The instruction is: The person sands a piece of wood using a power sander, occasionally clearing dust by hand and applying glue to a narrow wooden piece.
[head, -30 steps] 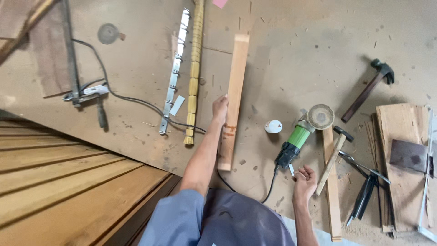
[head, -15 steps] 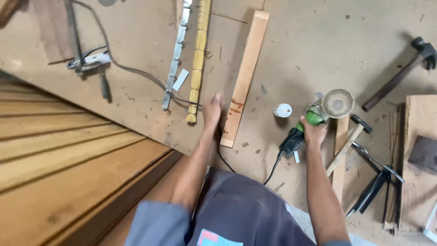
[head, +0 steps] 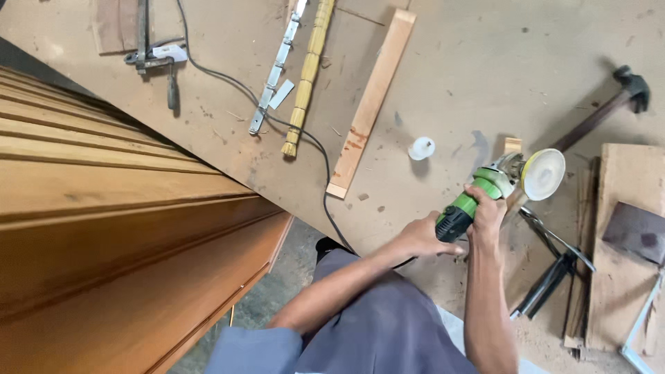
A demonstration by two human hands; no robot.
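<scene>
My right hand (head: 487, 213) grips the green body of an angle grinder (head: 485, 192), lifted off the board with its round sanding disc (head: 543, 174) turned on edge. My left hand (head: 424, 237) holds the grinder's black rear end where the cord (head: 325, 201) leaves it. A long wooden strip (head: 372, 100) lies on the brown board (head: 450, 76) to the left, no hand on it. A small white cap (head: 420, 147) sits between the strip and the grinder.
A claw hammer (head: 609, 104) lies at the right. Wood offcuts (head: 620, 208), a dark plate (head: 636, 230) and black-handled tools (head: 551, 277) crowd the right edge. A turned yellow rod (head: 308, 76), a metal hook rail (head: 277, 73) and a clamp (head: 156, 55) lie upper left. A wooden panel (head: 104, 228) fills the left.
My left hand left the wooden strip and came over to the grinder's rear. My right hand closed on the grinder and lifted it, tipping the disc up.
</scene>
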